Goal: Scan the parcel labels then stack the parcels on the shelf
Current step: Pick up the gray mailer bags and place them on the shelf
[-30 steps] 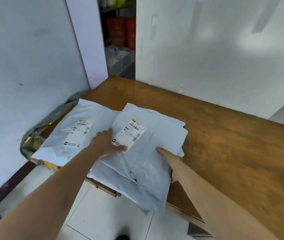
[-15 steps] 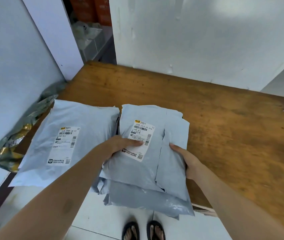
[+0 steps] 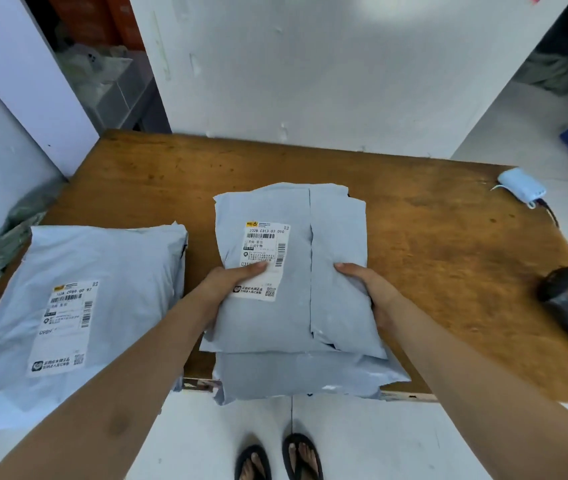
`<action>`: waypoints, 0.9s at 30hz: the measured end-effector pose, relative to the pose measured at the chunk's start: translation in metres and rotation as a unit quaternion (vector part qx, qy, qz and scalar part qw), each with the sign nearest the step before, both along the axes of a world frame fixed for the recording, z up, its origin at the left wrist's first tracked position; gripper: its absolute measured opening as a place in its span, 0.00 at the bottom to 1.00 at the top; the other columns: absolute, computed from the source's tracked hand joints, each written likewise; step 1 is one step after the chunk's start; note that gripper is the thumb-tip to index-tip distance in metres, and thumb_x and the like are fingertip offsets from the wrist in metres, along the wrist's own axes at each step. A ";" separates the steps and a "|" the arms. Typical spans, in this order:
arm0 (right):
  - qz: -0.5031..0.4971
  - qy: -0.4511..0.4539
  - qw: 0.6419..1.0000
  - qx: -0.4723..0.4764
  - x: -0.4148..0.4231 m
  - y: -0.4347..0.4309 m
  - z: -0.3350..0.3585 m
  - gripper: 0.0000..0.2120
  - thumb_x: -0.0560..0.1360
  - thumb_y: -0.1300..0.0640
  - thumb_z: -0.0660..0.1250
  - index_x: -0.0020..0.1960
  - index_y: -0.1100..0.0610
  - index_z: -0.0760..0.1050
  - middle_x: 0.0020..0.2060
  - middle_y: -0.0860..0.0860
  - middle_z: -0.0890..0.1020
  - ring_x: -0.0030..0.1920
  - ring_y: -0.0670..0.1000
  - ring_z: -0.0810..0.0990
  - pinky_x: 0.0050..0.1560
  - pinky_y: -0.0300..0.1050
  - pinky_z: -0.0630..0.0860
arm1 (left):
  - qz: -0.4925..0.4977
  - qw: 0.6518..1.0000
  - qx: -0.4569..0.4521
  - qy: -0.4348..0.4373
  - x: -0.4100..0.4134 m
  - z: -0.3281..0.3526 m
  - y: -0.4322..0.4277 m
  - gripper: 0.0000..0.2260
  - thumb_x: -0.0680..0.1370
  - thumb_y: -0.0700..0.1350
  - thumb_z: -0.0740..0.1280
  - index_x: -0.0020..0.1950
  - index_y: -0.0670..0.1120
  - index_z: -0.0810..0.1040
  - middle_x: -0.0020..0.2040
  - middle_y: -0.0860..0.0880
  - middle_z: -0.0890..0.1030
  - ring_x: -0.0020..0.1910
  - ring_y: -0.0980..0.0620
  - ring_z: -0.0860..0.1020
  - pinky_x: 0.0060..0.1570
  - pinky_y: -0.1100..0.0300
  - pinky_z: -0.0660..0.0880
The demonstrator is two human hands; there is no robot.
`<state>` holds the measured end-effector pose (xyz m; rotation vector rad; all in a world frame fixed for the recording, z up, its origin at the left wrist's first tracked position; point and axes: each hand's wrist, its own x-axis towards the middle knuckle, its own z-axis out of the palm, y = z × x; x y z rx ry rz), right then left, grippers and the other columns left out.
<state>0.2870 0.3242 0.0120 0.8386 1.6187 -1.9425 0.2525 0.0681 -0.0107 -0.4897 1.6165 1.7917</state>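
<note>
Parcels are held at the near edge of the brown wooden tabletop (image 3: pixel 431 258). A pale grey plastic mailer parcel (image 3: pixel 275 327) is gripped from both sides, and a second grey mailer (image 3: pixel 306 374) lies directly beneath it, overhanging the tabletop's near edge. The upper parcel's left edge is clasped by the left hand (image 3: pixel 227 282), whose thumb is pressed onto the white printed label (image 3: pixel 265 244). The right edge is clasped by the right hand (image 3: pixel 369 289), with the thumb on top and the fingers hidden below. Whether the lower mailer is also caught by the fingers cannot be told. A third grey plastic mailer parcel (image 3: pixel 119 268), label up, is laid flat at the left end of the tabletop, apart from the stack and overhanging the near edge. A black handheld barcode scanner (image 3: pixel 566 299) is laid near the tabletop's right edge, and a small pale blue box-shaped device (image 3: pixel 521 188) with a cable is set at the far right corner. Feet in black flip-flops (image 3: pixel 275 459) are seen on the white floor below.
</note>
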 end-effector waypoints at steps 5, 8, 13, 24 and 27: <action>-0.083 0.095 0.992 0.017 0.013 0.058 0.068 0.11 0.69 0.55 0.72 0.50 0.57 0.80 0.38 0.51 0.87 0.39 0.51 0.85 0.42 0.45 0.78 | -0.096 0.988 0.049 0.109 -0.029 0.078 0.061 0.30 0.53 0.53 0.81 0.53 0.46 0.83 0.50 0.42 0.85 0.44 0.47 0.85 0.38 0.59 0.80; -0.132 0.150 0.979 0.033 0.035 0.109 0.115 0.14 0.67 0.56 0.73 0.53 0.57 0.80 0.46 0.54 0.86 0.45 0.54 0.84 0.46 0.47 0.78 | -0.155 0.970 0.072 0.171 -0.029 0.126 0.118 0.36 0.48 0.54 0.83 0.54 0.46 0.83 0.51 0.43 0.85 0.48 0.45 0.84 0.42 0.57 0.80; -0.178 0.218 0.955 0.090 0.105 0.216 0.176 0.25 0.60 0.55 0.77 0.56 0.55 0.79 0.47 0.52 0.86 0.44 0.52 0.85 0.39 0.43 0.79 | -0.215 0.937 0.125 0.243 0.014 0.181 0.238 0.37 0.45 0.54 0.83 0.52 0.47 0.83 0.49 0.44 0.85 0.44 0.47 0.85 0.37 0.60 0.80; -0.314 0.297 0.890 0.144 0.354 0.505 0.232 0.21 0.60 0.55 0.74 0.52 0.57 0.81 0.41 0.54 0.87 0.39 0.54 0.85 0.36 0.43 0.81 | -0.329 0.864 0.195 0.329 0.188 0.238 0.590 0.40 0.38 0.58 0.82 0.47 0.48 0.82 0.42 0.47 0.86 0.38 0.50 0.85 0.34 0.61 0.80; -0.348 0.301 0.876 0.144 0.400 0.571 0.238 0.23 0.59 0.55 0.75 0.53 0.59 0.81 0.42 0.55 0.86 0.38 0.54 0.86 0.35 0.44 0.81 | -0.356 0.848 0.211 0.330 0.227 0.247 0.666 0.39 0.39 0.57 0.83 0.47 0.47 0.82 0.41 0.47 0.86 0.37 0.50 0.85 0.33 0.61 0.79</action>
